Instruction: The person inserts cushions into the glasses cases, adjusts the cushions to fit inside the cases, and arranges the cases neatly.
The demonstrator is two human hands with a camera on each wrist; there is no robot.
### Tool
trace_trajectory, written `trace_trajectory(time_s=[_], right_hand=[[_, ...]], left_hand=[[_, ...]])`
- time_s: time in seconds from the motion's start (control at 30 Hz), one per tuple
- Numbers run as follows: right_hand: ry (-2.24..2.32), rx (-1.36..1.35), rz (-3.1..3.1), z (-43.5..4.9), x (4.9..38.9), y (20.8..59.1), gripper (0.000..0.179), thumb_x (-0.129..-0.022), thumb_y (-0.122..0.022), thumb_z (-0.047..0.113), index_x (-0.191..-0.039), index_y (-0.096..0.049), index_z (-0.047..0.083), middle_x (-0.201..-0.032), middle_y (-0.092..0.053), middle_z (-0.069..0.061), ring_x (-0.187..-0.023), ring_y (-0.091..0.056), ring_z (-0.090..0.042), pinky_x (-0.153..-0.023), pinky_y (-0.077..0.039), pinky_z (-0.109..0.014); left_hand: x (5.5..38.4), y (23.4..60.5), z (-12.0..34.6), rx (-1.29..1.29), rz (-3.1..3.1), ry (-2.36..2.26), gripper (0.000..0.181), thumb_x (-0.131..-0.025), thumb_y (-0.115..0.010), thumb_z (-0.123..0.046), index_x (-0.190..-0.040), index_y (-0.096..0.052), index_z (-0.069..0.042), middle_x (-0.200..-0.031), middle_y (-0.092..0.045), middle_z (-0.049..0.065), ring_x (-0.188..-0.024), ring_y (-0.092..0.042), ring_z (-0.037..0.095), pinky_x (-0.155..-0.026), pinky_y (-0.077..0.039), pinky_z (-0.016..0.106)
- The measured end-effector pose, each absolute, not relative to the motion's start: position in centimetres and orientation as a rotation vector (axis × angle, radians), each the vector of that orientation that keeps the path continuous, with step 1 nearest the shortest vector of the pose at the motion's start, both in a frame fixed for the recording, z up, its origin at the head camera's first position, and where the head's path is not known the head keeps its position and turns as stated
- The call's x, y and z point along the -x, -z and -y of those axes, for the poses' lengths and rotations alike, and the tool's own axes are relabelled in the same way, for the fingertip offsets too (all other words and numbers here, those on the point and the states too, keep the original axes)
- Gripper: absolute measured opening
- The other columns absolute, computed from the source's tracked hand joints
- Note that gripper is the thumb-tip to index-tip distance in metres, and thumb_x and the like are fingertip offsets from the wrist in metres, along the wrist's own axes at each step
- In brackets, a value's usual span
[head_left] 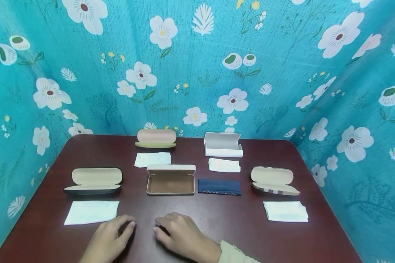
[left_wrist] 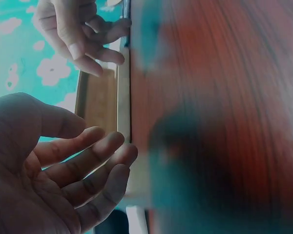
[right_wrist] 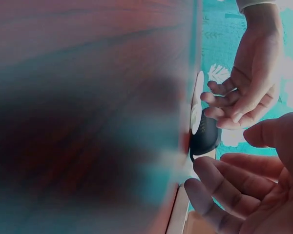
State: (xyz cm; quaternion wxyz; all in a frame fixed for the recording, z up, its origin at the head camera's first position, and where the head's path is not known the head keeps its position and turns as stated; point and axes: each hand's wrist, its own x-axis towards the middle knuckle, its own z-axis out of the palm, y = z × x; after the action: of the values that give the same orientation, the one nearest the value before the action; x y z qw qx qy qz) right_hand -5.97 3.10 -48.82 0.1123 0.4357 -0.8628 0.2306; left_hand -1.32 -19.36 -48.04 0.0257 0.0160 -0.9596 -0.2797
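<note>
Both hands are at the near side of the table with loosely curled fingers and nothing in them. My left hand (head_left: 110,237) rests just right of a folded white cloth (head_left: 91,212). My right hand (head_left: 181,233) lies a little to its right, below an open glasses case with a brown inside (head_left: 170,183). In the left wrist view the left fingers (left_wrist: 95,161) hang relaxed, thumb apart from them. The right wrist view likewise shows relaxed right fingers (right_wrist: 229,187), and the black glasses case (right_wrist: 205,132) stands beyond.
More open glasses cases stand around: black (head_left: 93,180), green (head_left: 156,138), white (head_left: 222,145) and striped (head_left: 274,181). White cloths lie before them, such as one at right (head_left: 285,211). A dark blue cloth (head_left: 219,186) lies mid-table. A flowered turquoise curtain (head_left: 191,73) surrounds the table.
</note>
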Motion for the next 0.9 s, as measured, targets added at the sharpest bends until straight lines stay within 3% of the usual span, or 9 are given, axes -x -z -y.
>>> trace_trajectory(time_s=[0.13,0.27,0.47,0.6,0.73,0.9], right_hand=[[-0.673,-1.250,2.553,-1.4,6.7,48.8,0.016,-0.096,-0.067,0.026,-0.081,-0.068,0.019,-0.069,-0.063,0.012,-0.063,-0.056,0.002,-0.054,-0.044,-0.013],[-0.670,-1.219,2.593,0.6,7.3,48.8,0.033,-0.095,-0.067,0.027,-0.066,-0.053,0.021,-0.061,-0.050,0.012,-0.057,-0.048,0.001,-0.048,-0.036,-0.015],[-0.583,-1.201,2.627,3.5,7.4,48.9,0.027,-0.098,-0.064,0.031,-0.073,-0.064,0.022,-0.068,-0.058,0.011,-0.063,-0.060,-0.005,-0.049,-0.043,-0.019],[-0.567,-1.205,2.694,5.3,7.9,48.6,0.028,-0.100,-0.061,0.033,-0.075,-0.065,0.021,-0.069,-0.060,0.010,-0.062,-0.059,-0.003,-0.048,-0.041,-0.019],[-0.603,-1.166,2.772,6.8,8.7,48.4,0.033,-0.100,-0.061,0.033,-0.069,-0.058,0.021,-0.063,-0.053,0.011,-0.057,-0.049,0.000,-0.046,-0.036,-0.018],[-0.612,-1.103,2.822,8.6,9.5,48.5,0.039,-0.099,-0.062,0.030,-0.063,-0.052,0.021,-0.058,-0.049,0.011,-0.053,-0.047,-0.001,-0.046,-0.037,-0.020]], left_hand=[[1.5,48.0,21.0,-0.097,2.991,0.881,0.008,-0.095,-0.069,-0.020,-0.098,-0.076,-0.017,-0.094,-0.076,-0.002,-0.084,-0.071,0.020,-0.081,-0.056,0.049],[1.6,48.1,22.7,-0.134,2.968,0.856,0.011,-0.096,-0.068,-0.020,-0.100,-0.076,-0.015,-0.095,-0.077,0.003,-0.085,-0.071,0.023,-0.082,-0.055,0.053],[1.2,48.3,25.4,-0.239,2.948,0.783,0.015,-0.096,-0.065,-0.019,-0.101,-0.076,-0.009,-0.097,-0.077,0.012,-0.097,-0.072,0.037,-0.085,-0.052,0.061],[1.2,48.2,27.2,-0.310,2.907,0.724,0.017,-0.094,-0.066,-0.016,-0.101,-0.076,-0.004,-0.093,-0.076,0.016,-0.087,-0.071,0.036,-0.076,-0.052,0.060],[1.4,48.1,28.8,-0.388,2.862,0.677,0.018,-0.092,-0.068,-0.015,-0.099,-0.075,-0.001,-0.085,-0.073,0.014,-0.075,-0.067,0.030,-0.065,-0.051,0.054],[1.5,48.3,30.4,-0.482,2.853,0.636,0.020,-0.091,-0.065,-0.015,-0.099,-0.073,0.002,-0.082,-0.068,0.015,-0.073,-0.063,0.030,-0.058,-0.046,0.049]])
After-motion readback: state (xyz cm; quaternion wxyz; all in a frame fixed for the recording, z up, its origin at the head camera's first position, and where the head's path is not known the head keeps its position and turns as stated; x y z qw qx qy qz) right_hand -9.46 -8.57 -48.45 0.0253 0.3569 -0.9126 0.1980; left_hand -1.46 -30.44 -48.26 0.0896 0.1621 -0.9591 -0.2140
